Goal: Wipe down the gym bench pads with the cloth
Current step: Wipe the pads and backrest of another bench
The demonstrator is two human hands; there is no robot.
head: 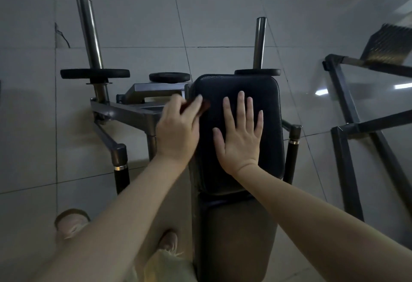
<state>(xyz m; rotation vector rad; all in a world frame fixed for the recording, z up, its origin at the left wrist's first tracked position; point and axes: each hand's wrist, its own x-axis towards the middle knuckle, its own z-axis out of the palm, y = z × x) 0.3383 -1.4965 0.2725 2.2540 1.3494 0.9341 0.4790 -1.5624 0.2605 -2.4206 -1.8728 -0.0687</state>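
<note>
On upper pad [265, 94]: R hand [239, 139] flat, fingers spread; L hand [176, 132] grips cloth [204, 106], mostly hidden, blurred.

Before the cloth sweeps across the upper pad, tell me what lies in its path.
The right hand lies flat on the upper pad, fingers spread, just right of the cloth that the left hand holds at the pad's left edge.
</note>
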